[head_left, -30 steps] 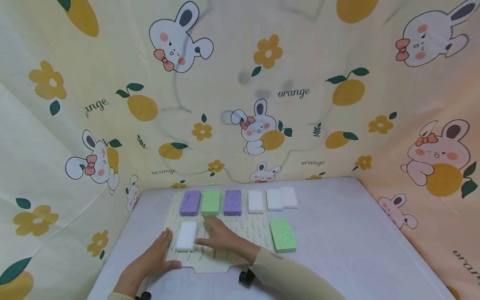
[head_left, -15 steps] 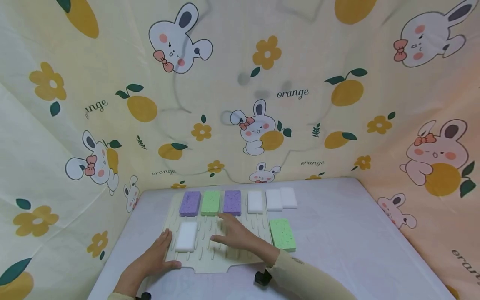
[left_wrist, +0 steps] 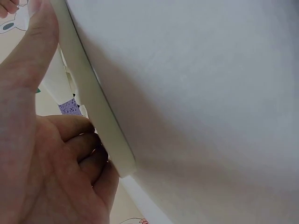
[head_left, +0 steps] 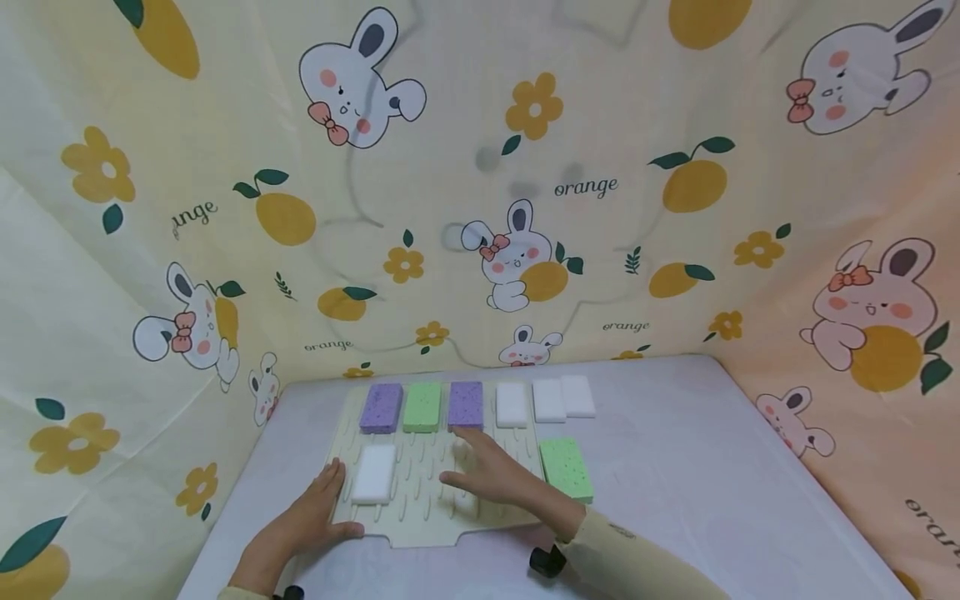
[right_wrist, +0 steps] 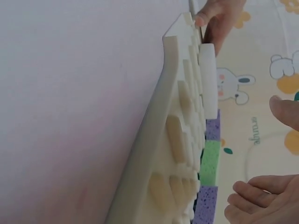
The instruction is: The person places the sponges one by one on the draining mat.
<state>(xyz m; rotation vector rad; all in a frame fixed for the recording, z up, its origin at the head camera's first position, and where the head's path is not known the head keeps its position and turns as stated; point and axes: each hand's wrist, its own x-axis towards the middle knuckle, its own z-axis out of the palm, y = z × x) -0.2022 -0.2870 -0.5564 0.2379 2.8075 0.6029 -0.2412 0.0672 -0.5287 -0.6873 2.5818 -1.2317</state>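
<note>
A white-covered table bears a cream ridged board, likely stiff and light, best lifted by opposite edges. The left hand, thumb and fingers spread, touches its near-left corner; the right hand hovers over it, fingers parted, holding nothing. A white block (probably soft foam, best pinched by its long sides) lies on the board's left.
</note>
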